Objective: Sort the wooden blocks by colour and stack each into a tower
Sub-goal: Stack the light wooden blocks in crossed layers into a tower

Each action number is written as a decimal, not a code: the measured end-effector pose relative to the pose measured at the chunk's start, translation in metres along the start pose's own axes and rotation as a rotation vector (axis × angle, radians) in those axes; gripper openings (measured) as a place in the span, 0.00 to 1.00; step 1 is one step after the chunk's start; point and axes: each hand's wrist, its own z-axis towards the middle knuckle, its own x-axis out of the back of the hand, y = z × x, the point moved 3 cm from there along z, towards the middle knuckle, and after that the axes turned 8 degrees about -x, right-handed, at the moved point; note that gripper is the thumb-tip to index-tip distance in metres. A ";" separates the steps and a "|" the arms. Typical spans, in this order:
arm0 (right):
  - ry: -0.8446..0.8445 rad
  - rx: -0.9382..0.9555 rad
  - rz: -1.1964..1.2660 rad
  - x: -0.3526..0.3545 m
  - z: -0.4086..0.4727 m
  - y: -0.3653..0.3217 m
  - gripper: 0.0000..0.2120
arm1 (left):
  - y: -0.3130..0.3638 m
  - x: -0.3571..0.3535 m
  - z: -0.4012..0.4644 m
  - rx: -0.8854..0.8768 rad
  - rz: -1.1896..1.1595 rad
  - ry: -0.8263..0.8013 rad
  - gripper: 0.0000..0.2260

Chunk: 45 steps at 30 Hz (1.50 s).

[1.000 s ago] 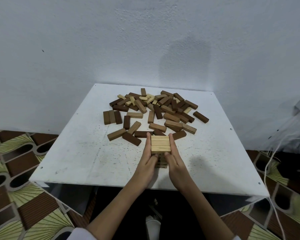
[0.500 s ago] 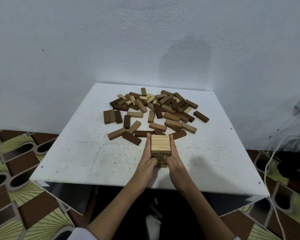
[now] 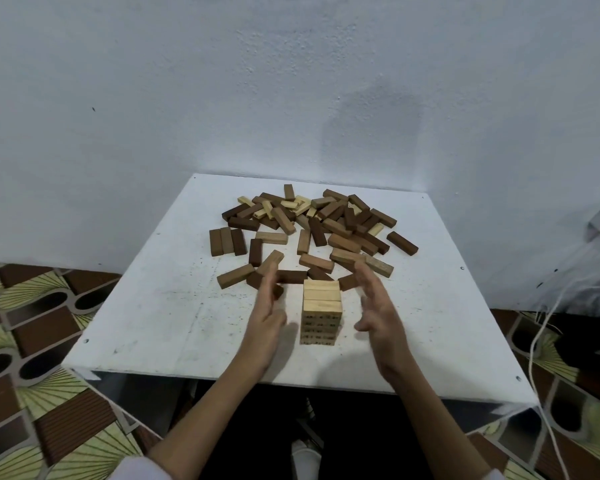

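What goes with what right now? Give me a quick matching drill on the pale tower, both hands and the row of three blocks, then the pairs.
1. pale tower
2. left hand
3. right hand
4. row of three blocks

A. far left of the pile, side by side
B. open, off the tower's right side
C. upright near the table's front edge
D. open, off the tower's left side

Pairs: 1-C, 2-D, 3-B, 4-A

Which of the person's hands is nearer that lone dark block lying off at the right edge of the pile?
Right. The right hand sits nearer to the lone dark block; the left hand is across the pale tower, farther away.
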 end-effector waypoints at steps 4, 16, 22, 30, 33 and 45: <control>0.062 0.053 -0.027 0.016 0.035 -0.025 0.24 | 0.001 0.030 0.035 -0.075 0.115 0.150 0.26; -0.282 0.197 -0.935 -0.060 0.208 -0.067 0.12 | -0.013 0.086 0.184 -0.176 0.696 0.031 0.15; -0.403 0.317 -1.138 -0.105 0.280 -0.041 0.27 | -0.035 0.085 0.235 -0.159 0.719 -0.089 0.15; -0.227 0.574 -1.418 -0.103 0.293 -0.044 0.30 | -0.045 0.073 0.264 -0.199 0.743 -0.147 0.10; -0.187 0.600 -1.226 -0.092 0.293 -0.053 0.22 | -0.052 0.071 0.267 -0.181 0.728 -0.167 0.11; -0.064 0.149 -1.067 -0.047 0.310 -0.048 0.12 | -0.053 0.081 0.252 -0.121 0.514 0.020 0.23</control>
